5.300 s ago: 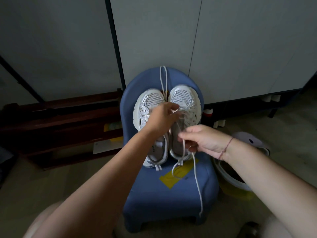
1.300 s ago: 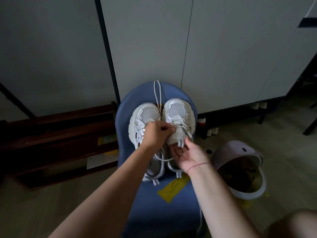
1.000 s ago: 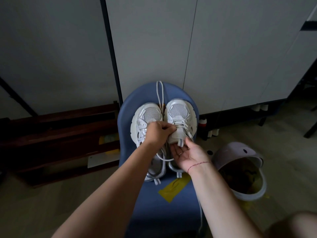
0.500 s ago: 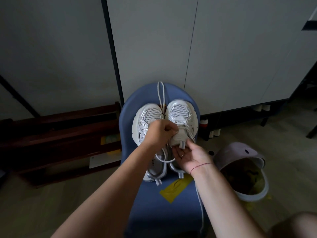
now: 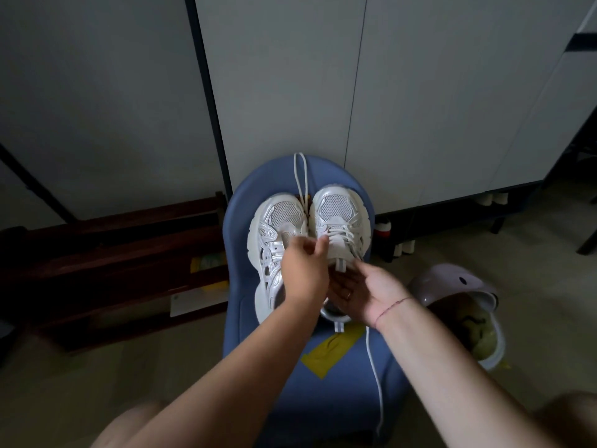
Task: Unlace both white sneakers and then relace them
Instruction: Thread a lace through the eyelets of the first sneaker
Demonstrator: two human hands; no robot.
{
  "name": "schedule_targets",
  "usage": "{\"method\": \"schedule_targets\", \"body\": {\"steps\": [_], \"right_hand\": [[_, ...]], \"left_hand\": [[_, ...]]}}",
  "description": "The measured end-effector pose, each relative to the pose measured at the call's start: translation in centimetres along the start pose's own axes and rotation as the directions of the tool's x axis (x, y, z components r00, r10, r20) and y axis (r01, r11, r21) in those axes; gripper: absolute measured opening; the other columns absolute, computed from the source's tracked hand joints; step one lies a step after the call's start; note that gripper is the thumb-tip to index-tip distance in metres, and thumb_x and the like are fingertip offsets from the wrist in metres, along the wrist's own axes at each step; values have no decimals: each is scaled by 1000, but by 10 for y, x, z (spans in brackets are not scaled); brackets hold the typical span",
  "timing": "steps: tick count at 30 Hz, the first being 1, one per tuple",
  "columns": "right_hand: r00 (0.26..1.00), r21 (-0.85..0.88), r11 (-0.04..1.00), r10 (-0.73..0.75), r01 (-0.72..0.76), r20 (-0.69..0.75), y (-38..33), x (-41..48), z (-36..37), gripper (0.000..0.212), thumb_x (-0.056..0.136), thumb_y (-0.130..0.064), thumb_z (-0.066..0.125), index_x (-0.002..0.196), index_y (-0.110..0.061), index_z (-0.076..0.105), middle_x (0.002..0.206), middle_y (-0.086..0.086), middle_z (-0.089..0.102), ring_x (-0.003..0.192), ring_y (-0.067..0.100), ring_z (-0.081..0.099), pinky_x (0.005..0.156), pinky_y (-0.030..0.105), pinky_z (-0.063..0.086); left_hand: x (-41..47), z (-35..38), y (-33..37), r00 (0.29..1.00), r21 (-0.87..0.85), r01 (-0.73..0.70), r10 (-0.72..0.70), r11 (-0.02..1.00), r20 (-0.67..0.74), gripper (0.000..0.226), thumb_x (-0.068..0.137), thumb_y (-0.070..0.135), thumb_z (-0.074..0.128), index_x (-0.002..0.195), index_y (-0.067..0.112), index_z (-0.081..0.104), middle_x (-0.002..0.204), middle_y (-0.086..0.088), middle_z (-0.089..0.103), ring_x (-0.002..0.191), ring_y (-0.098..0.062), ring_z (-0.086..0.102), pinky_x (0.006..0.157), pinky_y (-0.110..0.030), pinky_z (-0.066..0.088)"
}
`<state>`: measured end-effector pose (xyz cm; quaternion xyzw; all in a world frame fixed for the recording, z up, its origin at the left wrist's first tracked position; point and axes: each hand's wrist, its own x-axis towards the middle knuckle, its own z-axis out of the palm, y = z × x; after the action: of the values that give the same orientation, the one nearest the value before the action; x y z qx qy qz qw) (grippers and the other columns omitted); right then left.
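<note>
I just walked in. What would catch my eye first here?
A white left sneaker and right sneaker sit side by side on a blue chair. The left hand and right hand meet at the right sneaker's laces; a loose lace dangles down the chair's front.

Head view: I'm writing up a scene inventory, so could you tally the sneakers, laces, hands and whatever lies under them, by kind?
White sneakers: 2
White laces: 2
Hands: 2
Blue chair: 1
Yellow tape patch: 1
Total: 8
</note>
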<state>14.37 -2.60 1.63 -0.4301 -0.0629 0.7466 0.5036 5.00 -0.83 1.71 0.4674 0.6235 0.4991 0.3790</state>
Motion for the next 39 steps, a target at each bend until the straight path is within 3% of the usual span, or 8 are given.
{"method": "schedule_targets", "body": {"steps": [4, 7, 10, 13, 17, 26, 33, 39], "right_hand": [[998, -402, 914, 61, -63, -16, -17, -9, -15, 47, 100, -39, 36, 86, -1, 60, 72, 14, 69, 57, 23, 68, 53, 32, 56], [995, -718, 695, -38, -41, -94, -31, -15, -21, 39, 99, -39, 42, 80, -8, 58, 72, 8, 65, 57, 18, 62, 60, 29, 51], [952, -933, 333, -306, 135, 29, -47, -15, -24, 33, 98, -27, 47, 73, -9, 60, 63, 5, 60, 50, 14, 52, 46, 17, 39], [779, -898, 164, -575, 408, 250, -59, 4, -26, 15, 89, -12, 61, 74, -15, 62, 63, 2, 59, 52, 10, 49, 46, 12, 38], [749, -844, 154, -562, 513, 352, -54, 29, -28, 16, 84, -8, 67, 97, -18, 68, 64, -4, 53, 60, 7, 48, 55, 9, 39], [623, -830, -30, -646, 556, 441, -46, 40, -24, 14, 80, -7, 69, 85, -20, 70, 72, -6, 56, 63, 9, 52, 63, 15, 43], [689, -817, 130, -620, 562, 375, -48, 41, -26, 6, 85, -9, 66, 83, -14, 69, 80, -7, 66, 73, 4, 58, 71, 13, 47], [740, -594, 681, -641, 427, -203, -93, 48, -48, 22, 95, -10, 52, 114, -1, 60, 68, 2, 50, 42, 1, 51, 38, 8, 40]], "left_hand": [[-19, 1, -5, 810, -344, 585, -509, 735, 291, 39, 94, 34, 62, 66, 9, 52, 46, 1, 50, 40, -12, 47, 44, -19, 40], [-23, 3, 6, 661, -428, 750, -551, 504, 510, 44, 95, 45, 55, 81, 4, 56, 72, -6, 52, 61, -13, 50, 56, -22, 43], [-14, 10, 8, 638, -566, 764, -500, 310, 586, 48, 93, 48, 56, 88, 1, 60, 83, -10, 59, 65, -16, 57, 57, -22, 49], [-11, 19, 4, 671, -650, 717, -501, 251, 547, 35, 95, 34, 59, 83, 1, 60, 73, -10, 66, 70, -18, 57, 62, -24, 49], [-11, 24, 1, 696, -674, 696, -463, 247, 549, 31, 97, 28, 56, 84, 1, 62, 58, -8, 68, 70, -18, 61, 61, -24, 53], [-7, 27, -5, 705, -721, 669, -460, 179, 540, 33, 98, 30, 54, 89, 0, 63, 62, -11, 70, 78, -21, 62, 75, -30, 50], [-10, 22, 1, 700, -709, 676, -474, 200, 533, 34, 97, 30, 56, 85, -1, 63, 59, -10, 69, 76, -20, 61, 73, -28, 52], [-14, 18, 5, 690, -665, 698, -498, 266, 526, 21, 93, 22, 63, 81, 5, 61, 66, -6, 65, 61, -15, 63, 56, -23, 53]]}}
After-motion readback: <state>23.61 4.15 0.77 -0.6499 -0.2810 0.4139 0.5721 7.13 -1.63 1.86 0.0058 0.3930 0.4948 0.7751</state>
